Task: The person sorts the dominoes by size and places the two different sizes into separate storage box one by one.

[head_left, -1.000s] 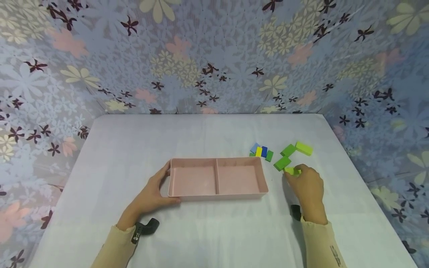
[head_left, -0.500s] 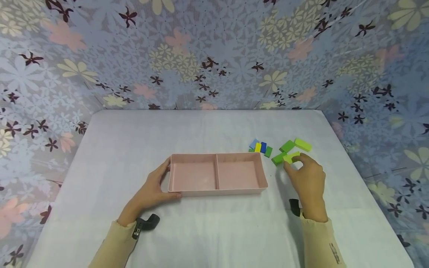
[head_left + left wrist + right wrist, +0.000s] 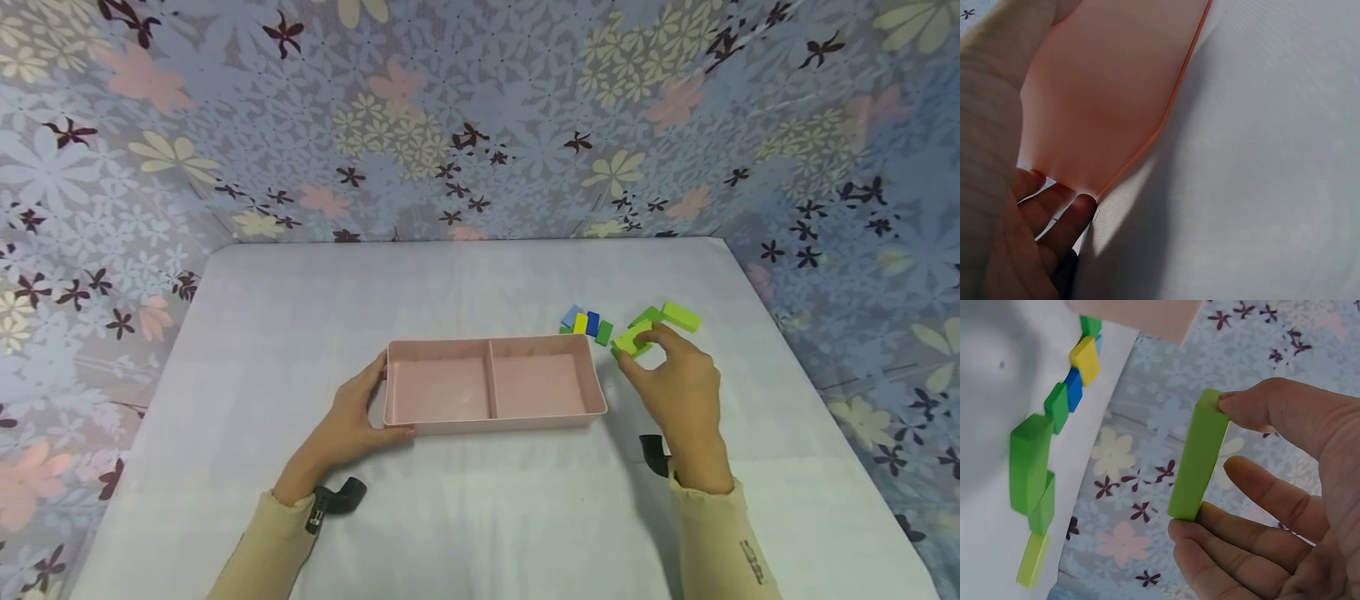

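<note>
Pinching the lime-green block (image 3: 1197,459) by its ends with the right hand (image 3: 678,383), I hold it above green blocks (image 3: 1030,465), toward the far right corner of the worktop (image 3: 487,525). Well apart, I have the left hand (image 3: 348,421) gripping the left end of the pink box (image 3: 442,392), mid-worktop.

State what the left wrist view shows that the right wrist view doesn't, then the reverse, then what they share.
Only the left wrist view: the left hand, its fingers against the box.

Only the right wrist view: the right hand pinching a lime block, plus a yellow block, a dark blue block and green blocks on the table.

Both: the pink box, just a corner in the right wrist view; the white tabletop; the floral backdrop.
</note>
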A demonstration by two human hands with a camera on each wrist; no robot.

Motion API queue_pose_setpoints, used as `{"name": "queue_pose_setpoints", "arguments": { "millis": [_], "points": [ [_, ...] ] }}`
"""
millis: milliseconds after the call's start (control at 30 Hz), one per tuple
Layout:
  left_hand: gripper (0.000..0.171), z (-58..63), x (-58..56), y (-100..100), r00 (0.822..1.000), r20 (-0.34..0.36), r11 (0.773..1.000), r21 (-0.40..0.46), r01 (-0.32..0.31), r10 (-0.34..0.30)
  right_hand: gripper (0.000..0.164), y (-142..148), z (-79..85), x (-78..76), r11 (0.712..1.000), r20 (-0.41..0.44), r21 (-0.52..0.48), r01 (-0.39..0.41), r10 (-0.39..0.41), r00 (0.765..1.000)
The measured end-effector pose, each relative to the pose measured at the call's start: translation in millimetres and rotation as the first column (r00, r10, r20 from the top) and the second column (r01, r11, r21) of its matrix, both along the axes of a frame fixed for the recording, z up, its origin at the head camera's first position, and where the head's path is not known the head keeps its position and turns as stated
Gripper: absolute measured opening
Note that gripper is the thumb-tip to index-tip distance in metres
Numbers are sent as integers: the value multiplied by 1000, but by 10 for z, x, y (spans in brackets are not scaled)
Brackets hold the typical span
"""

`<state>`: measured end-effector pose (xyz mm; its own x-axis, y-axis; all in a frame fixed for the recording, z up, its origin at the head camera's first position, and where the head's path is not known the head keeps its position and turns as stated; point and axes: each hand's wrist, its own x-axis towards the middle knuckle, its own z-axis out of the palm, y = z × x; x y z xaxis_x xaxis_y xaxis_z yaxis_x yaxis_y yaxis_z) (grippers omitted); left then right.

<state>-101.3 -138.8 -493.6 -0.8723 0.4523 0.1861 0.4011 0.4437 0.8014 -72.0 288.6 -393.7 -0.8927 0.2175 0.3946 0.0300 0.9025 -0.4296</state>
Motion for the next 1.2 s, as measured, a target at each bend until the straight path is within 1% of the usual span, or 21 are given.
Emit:
{"name": "queue_pose_setpoints", "arguments": {
  "millis": [133,267,433,533,633,767,933,1033,1100,1200],
  "points": [
    [126,-10,4,-4,1000,-9,1000,-14,-5,5,29,-95,28,30,999,10,-11,-36,36,999],
    [125,-9,7,-5,1000,-13,1000,-30,-7,7,27,-220,38,62,995,5,-27,-95,95,995],
    [125,7,16,-1,1000,-15,999,-52,-13,12,17,-382,47,93,982,-6,-45,-183,183,983],
    [124,9,18,7,1000,-24,999,-54,-8,7,17,-463,52,109,973,-3,-48,-224,224,975],
    [123,7,16,12,999,-35,999,-51,0,-2,19,-524,68,121,968,-8,-46,-245,245,969],
    [125,3,13,12,999,-39,999,-54,1,-3,19,-582,104,104,964,-37,-42,-261,260,965],
    [127,-8,8,30,999,-47,996,-88,9,-13,20,-649,137,105,958,-55,-61,-280,277,959],
    [127,-13,15,35,999,-48,995,-101,11,-16,22,-708,142,133,946,-67,-90,-311,305,950],
    [127,-16,27,34,999,-44,994,-108,0,-5,23,-758,139,148,934,-78,-105,-343,336,939],
    [127,-15,44,25,999,-39,994,-113,-11,6,22,-848,113,160,920,-67,-124,-371,365,928]
  ]
}}
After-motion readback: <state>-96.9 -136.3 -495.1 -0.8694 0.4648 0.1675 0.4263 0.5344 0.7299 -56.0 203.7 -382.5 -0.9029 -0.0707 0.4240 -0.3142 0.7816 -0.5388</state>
